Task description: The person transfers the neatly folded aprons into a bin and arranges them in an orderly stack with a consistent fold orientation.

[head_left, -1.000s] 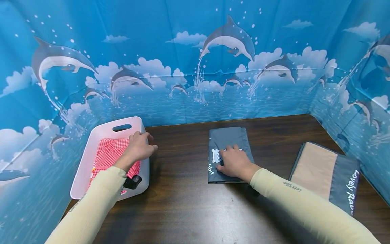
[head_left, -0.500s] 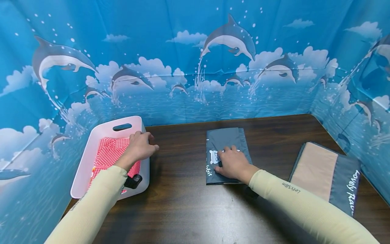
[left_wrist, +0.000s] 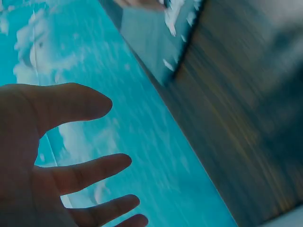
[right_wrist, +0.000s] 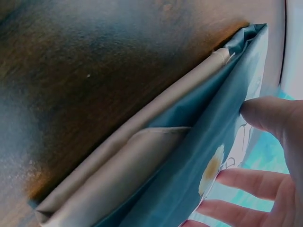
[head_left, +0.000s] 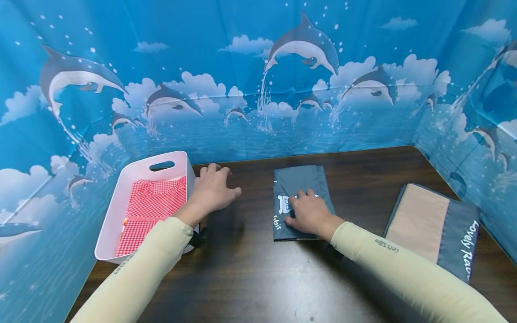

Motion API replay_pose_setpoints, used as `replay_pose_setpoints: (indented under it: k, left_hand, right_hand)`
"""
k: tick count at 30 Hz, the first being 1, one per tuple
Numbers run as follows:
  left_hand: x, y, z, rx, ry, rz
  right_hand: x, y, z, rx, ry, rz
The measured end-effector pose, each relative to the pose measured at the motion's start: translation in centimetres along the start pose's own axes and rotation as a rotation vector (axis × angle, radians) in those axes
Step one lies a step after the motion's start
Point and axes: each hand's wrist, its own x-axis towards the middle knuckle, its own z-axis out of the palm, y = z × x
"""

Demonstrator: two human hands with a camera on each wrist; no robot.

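A folded dark grey cloth (head_left: 299, 178) with white animal print and lettering lies mid-table. My right hand (head_left: 311, 215) rests on top of it, fingers spread. In the right wrist view, thumb and fingertips touch the printed face of the grey cloth (right_wrist: 203, 127), whose beige layers show at the folded edge. My left hand (head_left: 212, 190) is in the air, just right of a pink-white basket (head_left: 116, 206), holding nothing. Its fingers (left_wrist: 94, 172) stand apart in the left wrist view. Inside the basket lies a red-and-white gingham cloth (head_left: 155, 197).
A second folded cloth (head_left: 420, 220), beige and dark grey with white lettering, lies at the right of the dark wooden table (head_left: 242, 278). A blue dolphin-printed curtain (head_left: 242, 80) hangs round the table's back and sides.
My left hand has moved right, away from the basket's side, and its fingers have spread. The grey cloth shifted slightly left under my right hand, which stays on it.
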Motion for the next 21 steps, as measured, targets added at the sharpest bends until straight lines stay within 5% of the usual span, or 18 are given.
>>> replay_pose_setpoints:
  k: [10, 16, 21]
  left_hand:
    - [-0.1, 6.1, 6.3, 0.11, -0.079, 0.191]
    - [-0.2, 6.5, 10.2, 0.093, -0.193, 0.286]
    - [-0.3, 6.2, 11.9, 0.141, -0.259, 0.356]
  right_hand:
    - [-0.1, 0.3, 0.2, 0.005, 0.012, -0.003]
    - [-0.3, 0.4, 0.4, -0.001, 0.016, -0.023]
    - [-0.5, 0.5, 0.4, -0.024, 0.045, -0.037]
